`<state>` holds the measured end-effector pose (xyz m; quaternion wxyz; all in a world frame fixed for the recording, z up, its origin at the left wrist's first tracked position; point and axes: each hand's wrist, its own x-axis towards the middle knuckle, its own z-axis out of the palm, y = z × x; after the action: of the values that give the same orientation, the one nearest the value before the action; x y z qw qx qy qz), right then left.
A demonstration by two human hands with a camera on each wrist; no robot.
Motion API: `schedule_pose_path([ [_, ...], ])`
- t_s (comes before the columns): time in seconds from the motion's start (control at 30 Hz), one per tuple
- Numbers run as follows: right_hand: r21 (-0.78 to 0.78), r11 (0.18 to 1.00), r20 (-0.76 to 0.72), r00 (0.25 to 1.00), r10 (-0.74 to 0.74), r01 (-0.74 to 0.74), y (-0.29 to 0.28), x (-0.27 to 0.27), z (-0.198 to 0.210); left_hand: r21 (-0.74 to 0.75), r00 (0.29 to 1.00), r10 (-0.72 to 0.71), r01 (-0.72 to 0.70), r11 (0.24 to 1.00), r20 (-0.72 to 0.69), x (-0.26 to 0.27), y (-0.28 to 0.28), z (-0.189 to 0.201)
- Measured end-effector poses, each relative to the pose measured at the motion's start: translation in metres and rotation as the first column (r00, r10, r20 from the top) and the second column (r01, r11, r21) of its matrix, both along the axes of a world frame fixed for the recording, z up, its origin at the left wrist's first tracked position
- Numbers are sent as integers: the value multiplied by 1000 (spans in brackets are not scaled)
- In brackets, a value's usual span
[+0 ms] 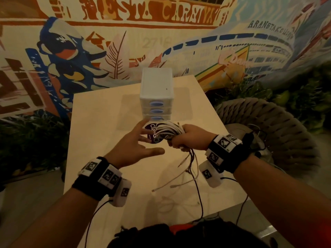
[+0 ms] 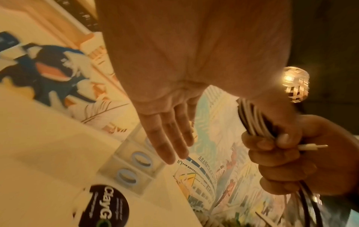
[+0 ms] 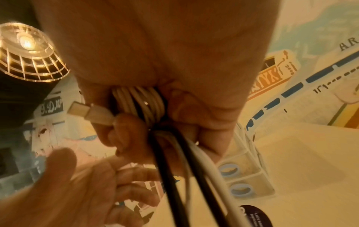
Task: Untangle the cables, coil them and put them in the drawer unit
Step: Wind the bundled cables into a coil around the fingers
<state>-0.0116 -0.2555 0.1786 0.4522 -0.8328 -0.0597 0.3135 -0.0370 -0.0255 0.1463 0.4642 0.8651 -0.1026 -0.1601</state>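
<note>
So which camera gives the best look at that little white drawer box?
The head view: the drawer unit stands whole on the table, its top and three blue-handled drawer fronts showing. The left wrist view shows the fronts tilted and blurred, partly behind the left hand. The right wrist view catches only two drawers.

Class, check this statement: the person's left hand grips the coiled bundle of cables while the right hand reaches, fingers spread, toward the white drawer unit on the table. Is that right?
Not quite: the hands are swapped. The head view shows the right hand gripping the coiled bundle of cables, while the left hand reaches, fingers spread, toward the white drawer unit on the table.
</note>
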Motion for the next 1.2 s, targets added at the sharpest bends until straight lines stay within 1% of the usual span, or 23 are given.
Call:
schedule_pose_path([
  [0.03, 75, 997, -15, 1000, -23, 24, -1, -1, 2, -72, 999, -7, 4, 997, -40, 0, 1, 0],
  [0.07, 145, 989, -30, 999, -24, 28, 1, -2, 4, -124, 999, -36, 30, 992, -41, -1, 0, 0],
  [0.13, 273, 962, -34, 999, 1, 8, 6, -6, 8, -238, 994, -108, 106, 965, 6, -5, -8, 2],
  [0.2, 350, 936, -33, 999, 43, -29, 14, -12, 15, -355, 988, -145, 156, 922, 57, -9, -24, 14],
  [0.27, 345, 934, 20, 995, 95, -97, 22, -18, 19, -470, 987, -154, 157, 869, 45, -10, -37, 28],
  [0.33, 336, 934, 46, 992, 115, -124, 26, -20, 23, -580, 989, -146, 127, 805, 13, -7, -42, 35],
  [0.43, 366, 921, 81, 990, 115, -136, 25, -20, 27, -630, 987, -159, 138, 764, 23, -2, -38, 40],
  [0.5, 372, 909, 141, 979, 148, -190, 24, -19, 28, -654, 985, -169, 147, 742, 29, -3, -36, 43],
  [0.57, 381, 899, 132, 975, 179, -217, 23, -19, 25, -664, 988, -142, 151, 732, 68, -2, -35, 44],
  [0.63, 435, 879, 76, 981, 181, -196, 20, -20, 17, -653, 990, -85, 138, 745, 112, -2, -34, 41],
  [0.7, 440, 871, 36, 973, 227, -219, 15, -21, 7, -633, 992, -9, 85, 769, 122, -3, -33, 40],
  [0.8, 314, 911, -8, 959, 284, -267, 7, -24, -5, -606, 989, 45, 52, 793, 143, -4, -31, 38],
  [0.9, 235, 934, -33, 958, 285, -270, 3, -28, -15, -599, 990, 54, 35, 800, 130, -4, -29, 37],
  [1.0, 100, 952, 6, 957, 291, -290, 1, -30, -20, -568, 993, 79, -12, 823, 93, -7, -28, 36],
  [1.03, 56, 951, 17, 953, 302, -303, 0, -31, -20, -537, 992, 86, -26, 843, 88, -8, -28, 35],
  [1.13, -15, 954, 24, 954, 299, -298, -5, -31, -18, -373, 985, 89, -27, 928, 149, -12, -29, 31],
  [1.2, -79, 944, 48, 944, 326, -321, -9, -32, -19, -284, 986, 93, -50, 958, 141, -14, -29, 28],
])
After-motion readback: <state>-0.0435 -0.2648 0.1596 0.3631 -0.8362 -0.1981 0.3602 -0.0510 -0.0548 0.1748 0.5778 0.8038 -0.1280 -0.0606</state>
